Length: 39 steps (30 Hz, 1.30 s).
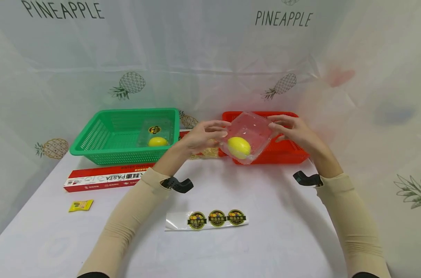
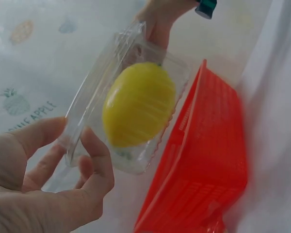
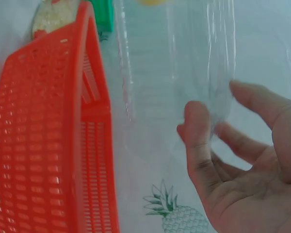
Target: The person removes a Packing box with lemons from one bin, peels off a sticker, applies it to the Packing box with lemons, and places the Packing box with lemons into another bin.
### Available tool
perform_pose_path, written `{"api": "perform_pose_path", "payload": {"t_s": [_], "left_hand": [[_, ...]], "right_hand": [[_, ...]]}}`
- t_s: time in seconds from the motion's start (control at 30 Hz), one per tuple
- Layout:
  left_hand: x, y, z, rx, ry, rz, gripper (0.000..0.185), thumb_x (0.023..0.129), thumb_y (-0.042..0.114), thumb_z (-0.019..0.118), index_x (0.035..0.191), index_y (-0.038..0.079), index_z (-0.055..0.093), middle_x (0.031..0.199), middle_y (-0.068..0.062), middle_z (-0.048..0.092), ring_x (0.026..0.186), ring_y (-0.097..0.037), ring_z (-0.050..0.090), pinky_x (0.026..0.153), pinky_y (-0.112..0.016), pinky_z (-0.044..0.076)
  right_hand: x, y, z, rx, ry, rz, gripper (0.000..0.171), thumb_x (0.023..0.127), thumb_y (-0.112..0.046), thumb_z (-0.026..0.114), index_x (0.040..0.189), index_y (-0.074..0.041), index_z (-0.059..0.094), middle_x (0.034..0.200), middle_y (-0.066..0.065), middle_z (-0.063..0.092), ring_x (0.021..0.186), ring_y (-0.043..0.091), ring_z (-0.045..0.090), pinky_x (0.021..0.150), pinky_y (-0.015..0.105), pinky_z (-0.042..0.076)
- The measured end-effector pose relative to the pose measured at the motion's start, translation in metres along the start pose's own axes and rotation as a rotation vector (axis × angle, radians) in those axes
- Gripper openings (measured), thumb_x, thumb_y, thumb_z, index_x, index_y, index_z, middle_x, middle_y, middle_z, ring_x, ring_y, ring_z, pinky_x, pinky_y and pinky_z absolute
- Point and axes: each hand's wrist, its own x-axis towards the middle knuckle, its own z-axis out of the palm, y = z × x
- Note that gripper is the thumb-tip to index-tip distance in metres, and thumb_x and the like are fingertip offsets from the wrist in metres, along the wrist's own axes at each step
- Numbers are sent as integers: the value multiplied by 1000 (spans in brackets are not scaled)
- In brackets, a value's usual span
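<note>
A clear plastic fruit box (image 1: 253, 129) is held up, tilted, between both hands in front of the red basket (image 1: 279, 152). One yellow lemon (image 2: 139, 104) lies inside it, towards the left hand's end. My left hand (image 1: 205, 137) pinches the box's left side between thumb and fingers. On the opposite side, my right hand (image 1: 293, 129) pinches the edge; in the right wrist view its thumb and fingertips meet the clear wall. The basket stands behind and below the box, its inside partly hidden by it.
At the back left, a green basket (image 1: 113, 150) contains another clear box with a lemon (image 1: 158, 141) and a round label. A red pasta carton (image 1: 102, 180) and small yellow packet (image 1: 80, 205) lie before it. A label strip (image 1: 210, 220) lies nearer, on the white table (image 1: 203, 255).
</note>
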Motion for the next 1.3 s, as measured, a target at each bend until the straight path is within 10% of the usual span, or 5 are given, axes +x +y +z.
{"api": "perform_pose_path", "payload": {"t_s": [0.23,0.63,1.0,1.3], "left_hand": [[-21,-2,-23,53,-20,-16,42,93,17,68,134,12,58,142,-12,53,118,-27,56,84,-34,57],[-55,-3,-53,55,-101,-53,43,97,7,59,139,11,52,134,-15,55,91,-22,61,74,-27,58],[-75,-14,-79,100,-91,-120,44,97,10,61,139,8,51,137,-14,50,96,-21,56,73,-27,54],[-88,-24,-84,135,94,-106,47,95,23,65,139,9,53,139,-3,55,118,-20,59,91,-27,54]], "right_hand": [[4,8,14,40,-33,-60,43,94,-45,63,131,-25,61,123,0,62,91,29,67,81,36,59],[1,1,49,153,-186,-85,44,96,-34,62,138,-23,56,108,5,66,70,24,62,70,35,59],[-5,2,88,227,-296,-117,52,96,-31,62,146,-29,46,138,12,55,76,24,63,69,35,59],[-16,-1,112,345,-259,-60,55,96,-29,63,147,-31,43,141,17,51,79,23,65,69,34,61]]}}
